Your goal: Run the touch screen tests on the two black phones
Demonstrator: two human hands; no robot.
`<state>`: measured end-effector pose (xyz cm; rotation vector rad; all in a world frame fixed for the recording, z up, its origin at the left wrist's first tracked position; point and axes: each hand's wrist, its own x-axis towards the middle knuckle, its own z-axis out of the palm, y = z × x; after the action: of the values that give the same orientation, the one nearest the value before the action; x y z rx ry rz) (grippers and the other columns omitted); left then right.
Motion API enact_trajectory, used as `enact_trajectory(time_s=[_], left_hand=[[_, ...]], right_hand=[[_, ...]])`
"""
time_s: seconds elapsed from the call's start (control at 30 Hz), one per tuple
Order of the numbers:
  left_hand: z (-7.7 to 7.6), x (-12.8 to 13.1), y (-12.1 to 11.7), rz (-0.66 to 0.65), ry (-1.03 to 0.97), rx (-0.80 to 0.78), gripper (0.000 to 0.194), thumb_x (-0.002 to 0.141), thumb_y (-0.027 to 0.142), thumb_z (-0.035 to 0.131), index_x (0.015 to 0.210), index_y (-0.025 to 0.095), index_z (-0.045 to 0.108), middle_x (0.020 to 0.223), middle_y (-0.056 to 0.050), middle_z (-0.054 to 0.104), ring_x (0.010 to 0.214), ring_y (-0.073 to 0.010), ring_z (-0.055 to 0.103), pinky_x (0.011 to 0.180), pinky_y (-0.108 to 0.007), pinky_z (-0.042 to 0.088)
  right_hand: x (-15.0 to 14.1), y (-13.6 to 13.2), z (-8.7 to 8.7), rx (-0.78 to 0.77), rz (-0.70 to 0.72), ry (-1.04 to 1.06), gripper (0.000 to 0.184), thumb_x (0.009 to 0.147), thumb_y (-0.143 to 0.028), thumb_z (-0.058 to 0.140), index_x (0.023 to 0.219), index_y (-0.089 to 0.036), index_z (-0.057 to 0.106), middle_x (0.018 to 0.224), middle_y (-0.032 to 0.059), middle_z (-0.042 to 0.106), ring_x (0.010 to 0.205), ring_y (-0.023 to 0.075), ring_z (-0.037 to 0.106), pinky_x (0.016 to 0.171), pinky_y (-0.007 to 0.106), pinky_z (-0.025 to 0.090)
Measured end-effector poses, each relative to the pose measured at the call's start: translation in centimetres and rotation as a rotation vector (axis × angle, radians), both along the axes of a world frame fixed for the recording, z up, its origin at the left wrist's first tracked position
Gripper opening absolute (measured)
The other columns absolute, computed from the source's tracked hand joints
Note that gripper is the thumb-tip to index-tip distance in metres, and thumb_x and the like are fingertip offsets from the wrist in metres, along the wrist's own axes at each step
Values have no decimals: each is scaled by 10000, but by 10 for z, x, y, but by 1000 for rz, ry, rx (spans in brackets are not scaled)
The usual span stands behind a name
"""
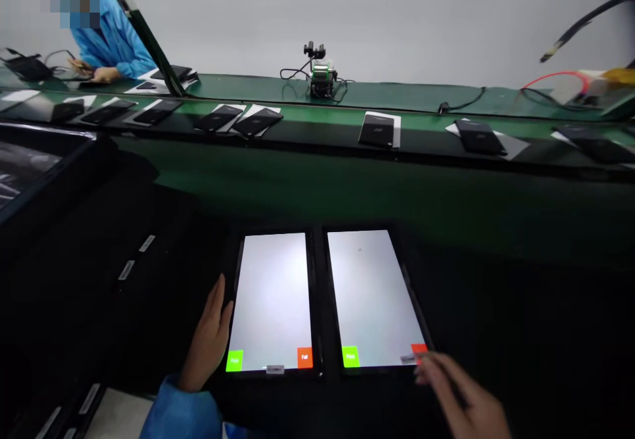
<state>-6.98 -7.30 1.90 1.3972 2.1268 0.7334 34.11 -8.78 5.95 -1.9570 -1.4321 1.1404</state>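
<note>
Two tablets lie side by side on the dark bench before me, both lit blank white. The left tablet (272,300) shows a green button at its lower left and an orange one at its lower right. My left hand (208,336) rests flat against its left edge, fingers together, holding nothing. The right tablet (374,297) has the same green and red buttons. My right hand (459,393), blurred, hovers at its lower right corner with fingertips by the red button.
A green conveyor (317,112) runs across the back, carrying several dark tablets on white sheets. A small camera rig (320,72) with cables stands behind it. A person in a blue coat (112,39) works at the far left. Red and black cables (560,82) lie far right.
</note>
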Motion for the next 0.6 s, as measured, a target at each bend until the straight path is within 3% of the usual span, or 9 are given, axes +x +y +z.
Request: enact_trajectory(time_s=[0.07,0.13,0.2,0.37,0.5,0.6], left_hand=[[1,2,1,-1,-11,8,703,907,553,258,1474,148,167,1560,-98,207,1423,-192,201,1194,-402,132],[2,3,3,-3,-22,4,701,907,554,261,1475,155,162,1561,-101,198,1425,-204,197,1193,-424,129],[4,1,7,-17,-31,-6,698,909,554,256,1477,161,152,1564,-102,185,1428,-211,186,1193,-437,126],[7,-5,20,-81,-53,-19,691,915,553,230,1483,177,111,1572,-89,151,1434,-193,153,1195,-412,105],[16,-7,29,-121,-97,-92,707,911,584,216,1486,216,34,1577,-100,89,1443,-215,110,1187,-457,102],[27,-3,45,-140,-108,-160,715,900,617,227,1485,248,48,1562,-141,72,1446,-274,66,1164,-530,123]], right_hand=[[18,19,2,95,-148,-255,624,739,-759,456,980,-223,665,979,81,673,919,320,620,846,464,510],[27,35,4,176,-182,-408,692,719,-782,410,986,-196,664,1018,114,649,988,363,582,871,541,491],[30,49,3,257,-119,-476,718,753,-763,364,1037,-175,664,1093,132,618,1079,376,534,916,576,462],[20,100,-8,319,194,-564,706,860,-635,315,1226,-102,599,1360,199,455,1296,396,355,1008,601,371],[0,166,-22,342,179,-604,539,902,-478,446,1160,-33,609,1328,265,453,1298,409,347,1023,583,349],[-15,200,-31,375,75,-628,343,954,-354,491,1155,-92,587,1290,176,501,1250,317,430,1009,523,387]])
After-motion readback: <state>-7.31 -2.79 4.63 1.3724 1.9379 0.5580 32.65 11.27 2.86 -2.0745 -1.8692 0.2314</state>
